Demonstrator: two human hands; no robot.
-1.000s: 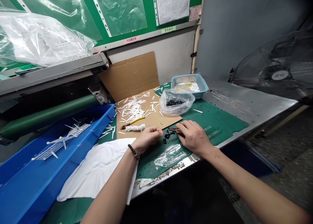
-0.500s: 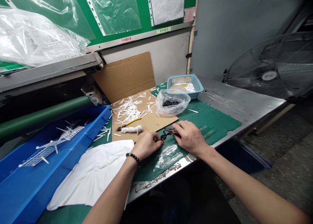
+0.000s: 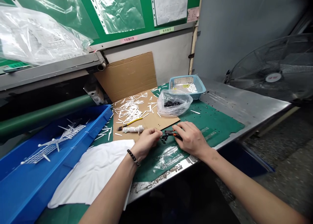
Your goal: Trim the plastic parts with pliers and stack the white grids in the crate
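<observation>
Right hand (image 3: 192, 140) pinches orange-handled side cutters (image 3: 174, 133) beside a cluster of black plastic parts (image 3: 164, 138) on a green mat (image 3: 217, 121); left hand (image 3: 146, 141), fingertips pressed together, meets the cluster. Behind, a plastic bag (image 3: 174, 103) of black parts sits by a cardboard sheet (image 3: 158, 118) strewn with white sticks.

A bracelet (image 3: 133, 157) of round, glossy black beads circled the left wrist (image 3: 138, 151), sitting just behind the left hand (image 3: 146, 141). The beads ran in a single strand, close together and alike in size. The left forearm (image 3: 110, 185) and right forearm (image 3: 239, 178) were bare down to the bottom of the frame, and the right hand (image 3: 192, 140) was bare as well.
</observation>
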